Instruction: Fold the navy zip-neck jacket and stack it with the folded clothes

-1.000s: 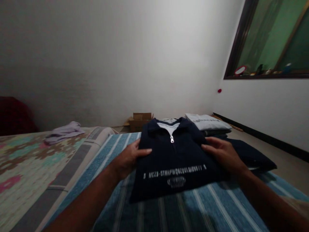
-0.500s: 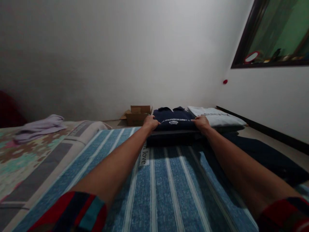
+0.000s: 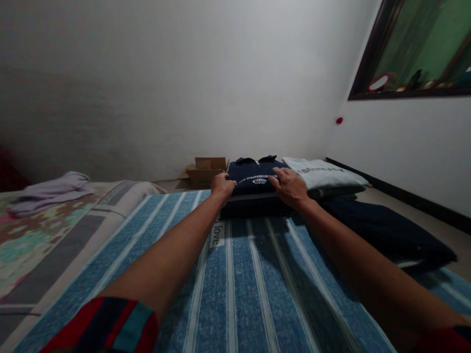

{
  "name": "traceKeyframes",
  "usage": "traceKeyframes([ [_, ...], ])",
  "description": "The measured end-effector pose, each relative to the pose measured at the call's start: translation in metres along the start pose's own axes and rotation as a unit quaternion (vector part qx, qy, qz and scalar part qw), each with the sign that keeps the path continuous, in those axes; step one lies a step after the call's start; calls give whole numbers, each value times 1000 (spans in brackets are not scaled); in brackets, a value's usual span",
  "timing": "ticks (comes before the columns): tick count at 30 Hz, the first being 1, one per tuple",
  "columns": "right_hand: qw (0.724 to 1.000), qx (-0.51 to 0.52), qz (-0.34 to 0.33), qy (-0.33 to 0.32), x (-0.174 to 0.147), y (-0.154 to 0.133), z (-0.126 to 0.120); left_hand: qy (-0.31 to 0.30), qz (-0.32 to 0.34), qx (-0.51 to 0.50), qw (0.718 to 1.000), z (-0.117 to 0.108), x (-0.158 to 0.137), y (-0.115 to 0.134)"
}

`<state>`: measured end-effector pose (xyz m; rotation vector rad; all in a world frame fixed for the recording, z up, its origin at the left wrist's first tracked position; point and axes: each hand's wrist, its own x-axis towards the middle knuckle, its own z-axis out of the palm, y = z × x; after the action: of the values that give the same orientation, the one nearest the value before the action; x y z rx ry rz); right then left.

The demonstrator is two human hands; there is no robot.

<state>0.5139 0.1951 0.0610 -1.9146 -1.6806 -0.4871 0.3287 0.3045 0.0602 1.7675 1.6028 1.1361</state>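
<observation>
A folded navy polo shirt [image 3: 253,171] with a collar and white lettering lies on top of a stack of dark folded clothes [image 3: 253,206] at the far end of the bed. My left hand [image 3: 222,186] pinches its left front corner, thumb on top, with the other fingers partly hidden. Across the shirt's right side lies my right hand [image 3: 292,187], its fingers apart and resting on the cloth, covering the end of the lettering. Right beside this stack is a folded pale grey shirt [image 3: 326,174] with dark lettering, lying on other folded clothes.
Blue striped bedding [image 3: 213,294] spreads beneath my arms. A dark folded garment [image 3: 390,235] lies to the right. On the left are a floral cover [image 3: 40,230] and a crumpled lilac cloth [image 3: 55,192]. An open cardboard box [image 3: 206,177] stands behind, near the wall.
My right hand has let go of the shirt's right front corner and moved inward onto its top, fingers spreading. My left hand stays at the left corner. The view has shifted slightly.
</observation>
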Motion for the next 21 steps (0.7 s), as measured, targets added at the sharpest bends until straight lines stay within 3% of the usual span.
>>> traceKeyframes([
  [2, 998, -40, -39, -28, -10, -10, 6, 10, 0, 12, 1000, 2, 1, 0],
  [8, 996, -76, -27, -41, -16, -16, 14, 21, 0, 61, 998, 5, 1, 1],
  [14, 995, -90, -26, -40, -28, -20, 4, 5, 13, 102, 995, -10, -15, 3],
  [18, 997, -63, -42, -22, -67, -38, -5, -7, 10, 95, 995, -27, -31, -1],
  [21, 997, -19, -39, -60, -112, -57, -12, -34, 3, 76, 997, -39, -53, -9],
])
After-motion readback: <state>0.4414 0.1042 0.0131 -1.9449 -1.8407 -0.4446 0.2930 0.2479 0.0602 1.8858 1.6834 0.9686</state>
